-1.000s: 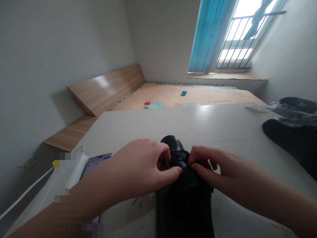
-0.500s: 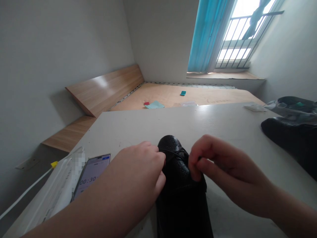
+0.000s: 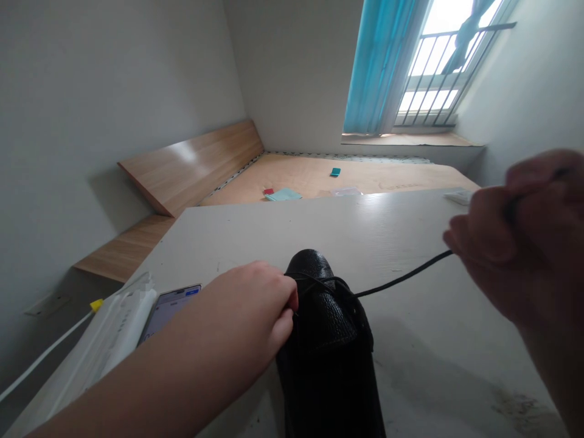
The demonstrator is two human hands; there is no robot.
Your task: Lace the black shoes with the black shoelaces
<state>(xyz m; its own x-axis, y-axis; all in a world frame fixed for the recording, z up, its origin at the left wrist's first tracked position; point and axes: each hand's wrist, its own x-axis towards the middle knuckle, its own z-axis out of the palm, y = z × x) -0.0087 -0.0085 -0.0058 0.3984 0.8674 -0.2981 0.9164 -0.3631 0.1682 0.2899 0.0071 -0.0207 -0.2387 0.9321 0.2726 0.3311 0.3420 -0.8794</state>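
Observation:
A black leather shoe (image 3: pixel 325 319) rests on the white table, its toe pointing away from me. My left hand (image 3: pixel 262 301) is closed at the shoe's left side, by the eyelet edge; its fingertips are partly hidden. A black shoelace (image 3: pixel 401 280) crosses the front of the shoe and runs out of its right side, stretched up to the right. My right hand (image 3: pixel 515 228), raised and blurred at the right edge, is closed on that lace, away from the shoe.
On the left of the white table (image 3: pixel 255 231) lie a phone (image 3: pixel 171 307) and a white power strip (image 3: pixel 112 331) with a cable. A small white packet (image 3: pixel 457 196) sits at the far right. Beyond is a bed (image 3: pixel 383 176) with a folded teal cloth (image 3: pixel 283 194).
My right hand has moved up and right from the shoe, drawing the shoelace out taut. My left hand stays at the shoe's left side.

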